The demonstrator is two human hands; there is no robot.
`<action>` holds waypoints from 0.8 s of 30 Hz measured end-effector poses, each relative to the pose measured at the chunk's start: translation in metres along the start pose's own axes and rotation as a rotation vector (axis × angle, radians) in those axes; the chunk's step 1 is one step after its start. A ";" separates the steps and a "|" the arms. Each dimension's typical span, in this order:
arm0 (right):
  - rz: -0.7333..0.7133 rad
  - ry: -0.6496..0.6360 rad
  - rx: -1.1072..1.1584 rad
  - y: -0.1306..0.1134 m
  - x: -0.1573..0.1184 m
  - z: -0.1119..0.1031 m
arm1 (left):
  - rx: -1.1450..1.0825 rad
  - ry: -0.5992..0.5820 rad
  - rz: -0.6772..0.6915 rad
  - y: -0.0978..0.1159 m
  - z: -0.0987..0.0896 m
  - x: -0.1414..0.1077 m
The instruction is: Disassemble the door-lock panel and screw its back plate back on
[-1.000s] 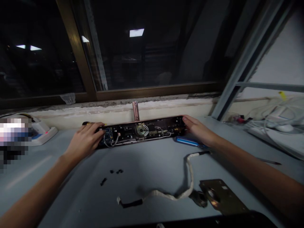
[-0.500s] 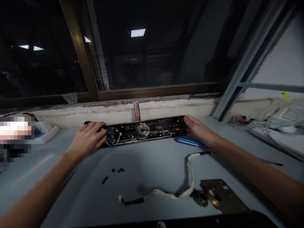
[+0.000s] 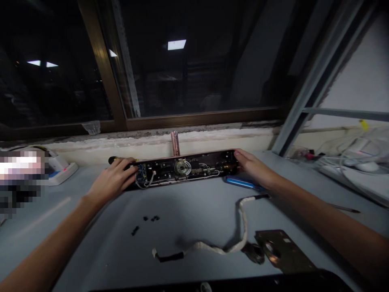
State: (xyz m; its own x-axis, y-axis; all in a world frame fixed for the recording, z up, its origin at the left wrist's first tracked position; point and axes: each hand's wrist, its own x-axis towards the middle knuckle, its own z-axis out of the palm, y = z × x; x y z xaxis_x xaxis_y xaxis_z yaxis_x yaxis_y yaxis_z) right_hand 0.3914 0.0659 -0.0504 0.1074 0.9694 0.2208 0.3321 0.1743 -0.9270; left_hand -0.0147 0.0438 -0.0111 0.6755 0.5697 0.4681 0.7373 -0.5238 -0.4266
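Observation:
A long door lock panel [image 3: 199, 167], copper-edged, rests on its side with its inner side facing me, showing a circuit board, wires and a round mechanism. Behind it a copper-coloured handle [image 3: 175, 142] sticks up. My left hand [image 3: 117, 175] grips the panel's left end, fingers over the top edge. At the right end, my right hand [image 3: 251, 164] has its fingers around the panel's corner. A blue object [image 3: 241, 182] lies just below my right hand. Beside my left fingers shows the dark-and-yellow end of a tool [image 3: 112, 159].
A white-sleeved cable [image 3: 223, 250] curves across the table, with several small black screws [image 3: 146, 219] to its left. A brass-coloured plate [image 3: 287, 251] and a dark round part [image 3: 254, 253] lie near a black panel [image 3: 243, 284]. White cables [image 3: 364, 158] crowd the right; a power strip [image 3: 64, 173] stands left.
Both hands stay on the lock panel, which keeps its place. The view has shifted very slightly; nothing else has visibly moved.

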 end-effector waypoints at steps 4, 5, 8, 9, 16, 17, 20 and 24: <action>0.019 0.007 0.010 -0.001 0.000 0.001 | -0.003 0.021 -0.012 0.000 0.002 -0.003; 0.023 0.009 0.014 -0.001 0.000 0.001 | -0.004 0.028 -0.008 0.000 0.002 -0.003; 0.031 0.013 0.026 -0.001 0.000 0.002 | -0.007 0.041 -0.001 0.000 0.002 -0.004; 0.032 0.014 0.029 -0.001 0.000 0.002 | -0.011 0.041 -0.004 0.000 0.001 -0.004; 0.037 0.013 0.045 0.001 0.001 0.001 | -0.039 0.072 0.004 0.000 -0.001 -0.004; 0.037 0.012 0.047 0.001 0.001 0.001 | -0.038 0.082 0.001 0.000 -0.001 -0.005; 0.038 0.006 0.050 0.001 0.001 0.001 | -0.041 0.115 -0.024 0.002 0.000 -0.005; 0.042 -0.001 0.051 0.000 0.000 0.000 | -0.038 0.134 -0.059 0.004 0.000 -0.005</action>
State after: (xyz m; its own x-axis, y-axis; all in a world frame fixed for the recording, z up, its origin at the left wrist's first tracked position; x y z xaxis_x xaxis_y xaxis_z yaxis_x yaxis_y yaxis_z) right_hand 0.3911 0.0662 -0.0503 0.1190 0.9763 0.1807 0.2791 0.1418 -0.9497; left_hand -0.0152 0.0385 -0.0151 0.6229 0.5122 0.5914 0.7734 -0.5172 -0.3667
